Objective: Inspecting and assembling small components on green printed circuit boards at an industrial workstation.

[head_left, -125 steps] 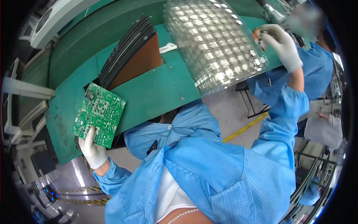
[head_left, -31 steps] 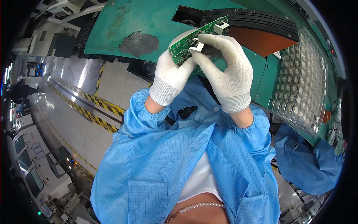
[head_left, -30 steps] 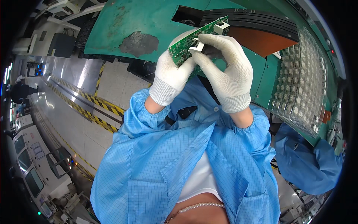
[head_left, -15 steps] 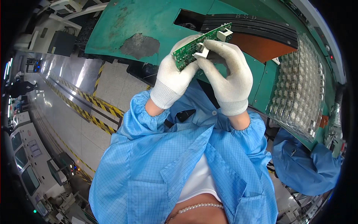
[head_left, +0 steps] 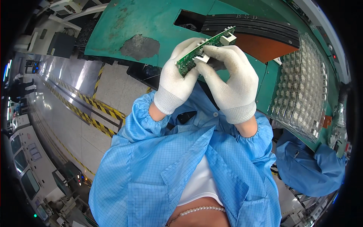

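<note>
A long green circuit board (head_left: 185,64) is tilted in the air above the bench's near edge. My left hand (head_left: 176,75), in a white knit glove, is closed round the board's lower left part. Between the thumb and forefinger of my gloved right hand (head_left: 236,73) is a small white connector (head_left: 202,58) with dark pins, held against the board's face; whether it is seated cannot be made out. Another white connector (head_left: 228,39) sits near the board's upper right end. My fingers hide part of the board.
The green bench mat (head_left: 106,30) has a worn grey patch (head_left: 140,47). A black slotted rack (head_left: 249,28) with an orange-brown side stands behind my hands. To the right lies a clear plastic tray (head_left: 298,90) of small white parts. A blue cloth (head_left: 310,166) hangs beyond it.
The board has tipped so that its face shows narrower, and both hands have shifted slightly down. My right fingers stay on the white connector.
</note>
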Motion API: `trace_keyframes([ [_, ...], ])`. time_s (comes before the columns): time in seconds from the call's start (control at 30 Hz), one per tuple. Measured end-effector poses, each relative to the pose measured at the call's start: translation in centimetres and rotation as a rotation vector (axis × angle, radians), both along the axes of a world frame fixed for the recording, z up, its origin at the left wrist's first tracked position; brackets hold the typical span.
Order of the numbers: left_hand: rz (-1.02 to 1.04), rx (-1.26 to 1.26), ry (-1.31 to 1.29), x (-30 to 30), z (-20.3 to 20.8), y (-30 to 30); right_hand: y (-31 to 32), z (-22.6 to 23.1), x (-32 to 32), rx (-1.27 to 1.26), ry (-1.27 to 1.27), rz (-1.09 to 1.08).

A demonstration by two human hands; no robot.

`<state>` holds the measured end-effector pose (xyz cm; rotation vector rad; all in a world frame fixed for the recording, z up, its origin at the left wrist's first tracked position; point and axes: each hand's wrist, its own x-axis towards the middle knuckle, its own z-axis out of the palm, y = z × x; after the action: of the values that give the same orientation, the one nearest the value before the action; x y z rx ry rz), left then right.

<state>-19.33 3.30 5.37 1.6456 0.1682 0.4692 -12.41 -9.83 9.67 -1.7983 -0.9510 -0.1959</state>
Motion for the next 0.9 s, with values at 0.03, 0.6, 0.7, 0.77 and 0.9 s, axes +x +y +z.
trace_keyframes([
  [0.03,0.002,0.015,-0.021,0.0,0.0,0.0,0.0,0.0,0.0,0.007,0.006,0.001],
  [0.6,0.068,0.178,-0.127,-0.1,-0.2,-1.2,1.3,-0.4,-2.1,-0.026,-0.131,-0.207],
  [0.7,0.081,0.205,-0.124,0.0,0.2,-2.0,0.7,-0.9,-2.0,-0.018,-0.129,-0.22],
  [0.77,0.091,0.198,-0.109,0.0,0.3,-1.8,0.9,-1.0,-1.6,-0.047,-0.15,-0.184],
  [0.9,0.062,-0.27,0.08,0.0,-0.3,1.0,-0.3,0.2,-0.4,0.044,-0.016,-0.058],
])
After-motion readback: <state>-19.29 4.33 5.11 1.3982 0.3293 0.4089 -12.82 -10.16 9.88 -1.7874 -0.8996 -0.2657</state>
